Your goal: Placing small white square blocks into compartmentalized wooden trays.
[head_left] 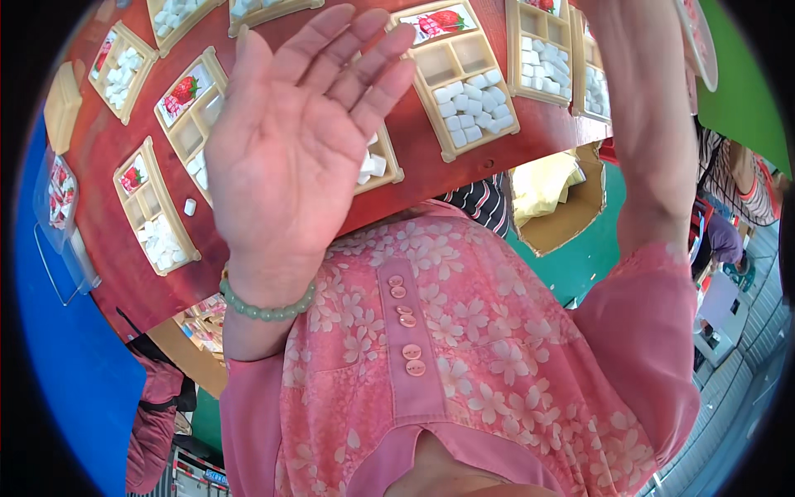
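While the left hand (286,170) hovers palm-up, fingers loosely apart and empty, the right hand's lie out of view; beige compartment trays (474,55) with strawberry-picture labels (441,22) and white pieces (474,108) stand on the red table (435,187).

This looks like a workshop: a long red table (546,126) across the top of the frame bears many matching trays (435,65) of white pieces (474,108) and strawberry pictures (436,23). A cardboard box (571,224) stands right of centre, over green floor (571,269); ribbed panels (763,327) show lower right.
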Tool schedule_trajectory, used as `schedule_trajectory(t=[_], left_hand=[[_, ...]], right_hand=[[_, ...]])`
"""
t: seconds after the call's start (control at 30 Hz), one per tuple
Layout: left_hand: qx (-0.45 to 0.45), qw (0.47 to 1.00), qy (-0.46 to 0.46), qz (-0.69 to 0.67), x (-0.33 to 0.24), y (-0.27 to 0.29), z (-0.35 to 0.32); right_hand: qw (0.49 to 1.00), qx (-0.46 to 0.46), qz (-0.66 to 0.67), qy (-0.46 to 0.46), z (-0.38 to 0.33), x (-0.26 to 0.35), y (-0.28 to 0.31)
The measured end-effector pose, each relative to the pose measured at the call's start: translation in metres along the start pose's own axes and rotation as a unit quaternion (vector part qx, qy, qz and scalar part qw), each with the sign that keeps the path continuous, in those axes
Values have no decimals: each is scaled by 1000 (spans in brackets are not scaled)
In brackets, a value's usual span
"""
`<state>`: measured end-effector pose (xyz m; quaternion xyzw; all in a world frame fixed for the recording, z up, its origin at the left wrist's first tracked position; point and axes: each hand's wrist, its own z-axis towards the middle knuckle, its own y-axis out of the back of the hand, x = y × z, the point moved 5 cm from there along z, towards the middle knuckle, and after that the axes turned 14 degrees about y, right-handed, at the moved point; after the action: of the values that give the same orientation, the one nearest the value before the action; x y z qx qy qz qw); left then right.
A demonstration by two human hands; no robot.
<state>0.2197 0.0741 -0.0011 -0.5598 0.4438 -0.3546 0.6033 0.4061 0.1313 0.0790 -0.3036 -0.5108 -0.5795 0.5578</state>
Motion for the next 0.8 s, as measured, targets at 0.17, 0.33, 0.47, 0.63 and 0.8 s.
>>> schedule_trajectory(t=[0.17, 0.33, 0.47, 0.63, 0.8], left_hand=[[32, 991, -32, -126, 21, 16, -3], [22, 992, -1, -120, 33, 17, 0], [-19, 999, -22, -27, 24, 14, -4], [-167, 984, -31, 50, 41, 8, -1], [-269, 753, 47, 599, 51, -20, -16]], right_hand=[[985, 159, -62, 34, -62, 22, -64], [951, 188, -192, 151, -77, 35, -71], [929, 188, -236, 216, -78, 42, -71], [999, 12, -20, -41, -102, 54, -42], [977, -17, -211, -9, -165, 15, -27]])
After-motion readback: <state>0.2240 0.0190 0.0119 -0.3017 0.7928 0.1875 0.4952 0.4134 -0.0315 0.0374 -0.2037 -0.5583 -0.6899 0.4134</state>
